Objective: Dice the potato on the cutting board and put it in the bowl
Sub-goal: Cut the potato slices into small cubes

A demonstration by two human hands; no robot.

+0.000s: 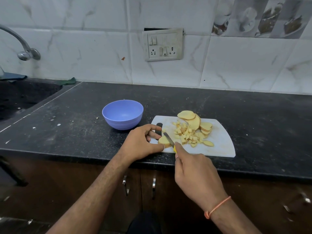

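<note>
A white cutting board [221,144] lies on the black counter. On its near left corner sits a stack of potato slices [164,141], pinched between thumb and fingers of my left hand [143,143]. My right hand [195,176] grips a yellow-handled knife [169,137], its blade resting on that stack. Several potato dice [186,134] are piled mid-board, with uncut round slices [194,119] behind and to the right of them. An empty blue bowl [122,114] stands just left of the board.
A dark sink [20,97] with a metal tap [25,49] is at the far left. A switchboard [163,44] hangs on the tiled wall. Cabinet handles [125,184] show below the counter edge. Crumbs dot the counter left of the bowl.
</note>
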